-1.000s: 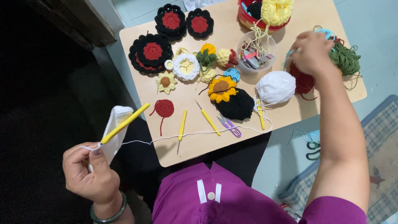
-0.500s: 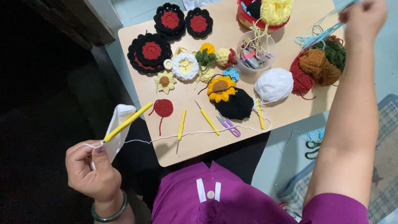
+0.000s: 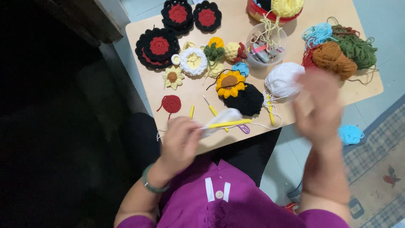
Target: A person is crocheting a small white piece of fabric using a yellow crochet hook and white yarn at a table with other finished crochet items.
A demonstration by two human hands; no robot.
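Sitting at a small table (image 3: 320, 88), the person has brought both hands in since the earlier frames. The left hand (image 3: 179, 141), earlier out off the table's left edge, is now over the near edge, fingers closed on a yellow hook (image 3: 228, 124) and white crochet piece (image 3: 223, 117). The right hand (image 3: 318, 107), earlier raised at the far right corner, is now blurred over the near right edge, just beside the white ball (image 3: 282, 80); its fingers look loosely spread, hold unclear. A yarn heap (image 3: 344, 52) sits at the right edge. A clear tub (image 3: 265, 44) holds small tools. A red basket (image 3: 274, 10) at the far edge holds yellow yarn.
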